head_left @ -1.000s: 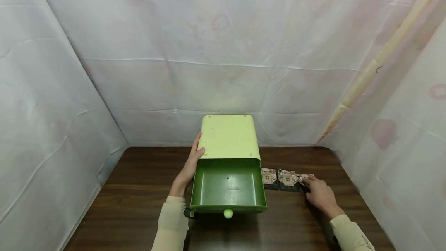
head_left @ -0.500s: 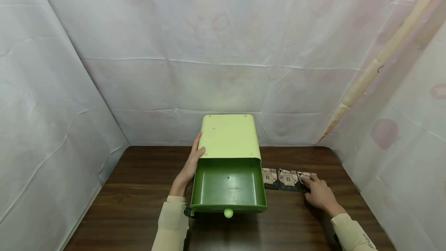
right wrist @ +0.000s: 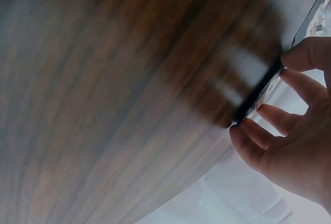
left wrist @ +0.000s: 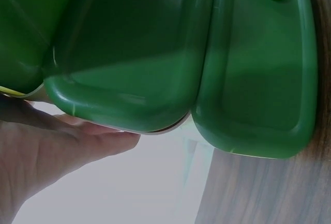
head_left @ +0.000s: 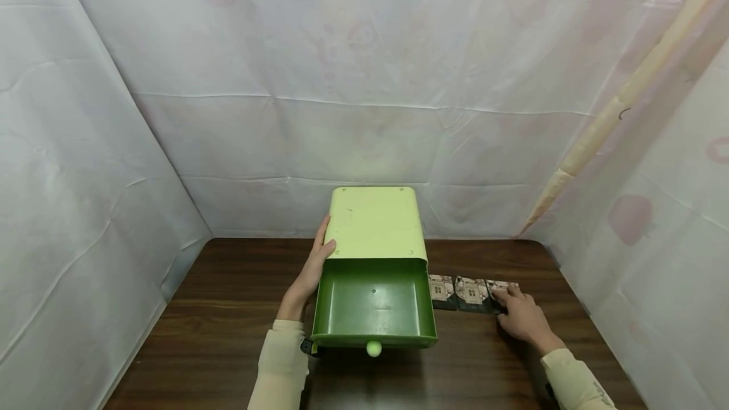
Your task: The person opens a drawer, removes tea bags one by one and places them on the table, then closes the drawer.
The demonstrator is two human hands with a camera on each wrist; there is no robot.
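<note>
A small pale-green drawer cabinet (head_left: 376, 223) stands mid-table, its top green drawer (head_left: 373, 299) pulled out and showing a bare inside. My left hand (head_left: 312, 269) rests along the cabinet's left side, thumb near the top's front corner. Stacked green drawer fronts (left wrist: 129, 53) fill the left wrist view beside it. Over the rightmost of a row of flat square printed cards lies my right hand (head_left: 525, 318); in the right wrist view its thumb and fingers hold that printed card (right wrist: 258, 95) at its edges. The middle card (head_left: 471, 293) and left card (head_left: 441, 290) carry a house picture.
The dark wooden table (head_left: 228, 334) reaches back to a white cloth wall (head_left: 353, 138), with more cloth at left and right. A pale round knob (head_left: 373, 348) juts from the open drawer's front. The card row lies just right of the cabinet.
My right hand has shifted the rightmost card slightly to the right, and it now lies more squarely in line with the other cards. My left hand and the cabinet stay still.
</note>
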